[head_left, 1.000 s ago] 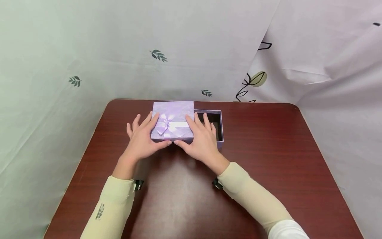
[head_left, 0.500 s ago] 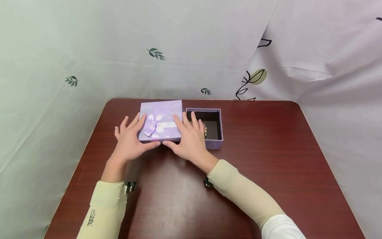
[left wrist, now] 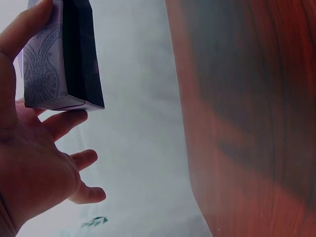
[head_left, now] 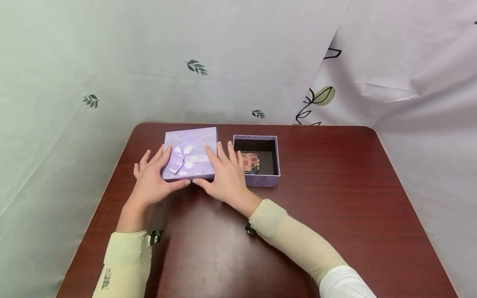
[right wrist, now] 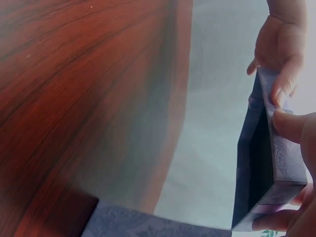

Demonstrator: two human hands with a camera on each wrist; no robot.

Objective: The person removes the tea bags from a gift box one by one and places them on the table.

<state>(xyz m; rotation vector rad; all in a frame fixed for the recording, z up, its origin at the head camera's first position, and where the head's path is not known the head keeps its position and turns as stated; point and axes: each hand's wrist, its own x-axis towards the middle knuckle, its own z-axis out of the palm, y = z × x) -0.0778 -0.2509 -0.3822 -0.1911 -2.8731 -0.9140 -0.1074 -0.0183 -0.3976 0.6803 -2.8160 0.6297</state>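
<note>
Both hands hold a lilac gift box lid (head_left: 193, 142) with a satin ribbon and bow, raised above the table. My left hand (head_left: 150, 180) grips its left side, thumb along the near edge. At the right side my right hand (head_left: 229, 178) grips it, with its thumb near the other thumb. The wrist views show the lid's dark hollow underside (left wrist: 81, 54) and patterned side wall (right wrist: 288, 155). Just right of the lid stands the open box base (head_left: 262, 181), dark inside. A small red and gold printed packet (head_left: 250, 162) lies in it, partly hidden by the right fingers.
The dark red wooden table (head_left: 335, 207) has rounded far corners. Pale fabric with leaf prints (head_left: 223, 62) hangs behind and at both sides of it.
Both hands have carried the lid leftward, off the box base. The base's interior and the packet in it have come into view; the base stays in place.
</note>
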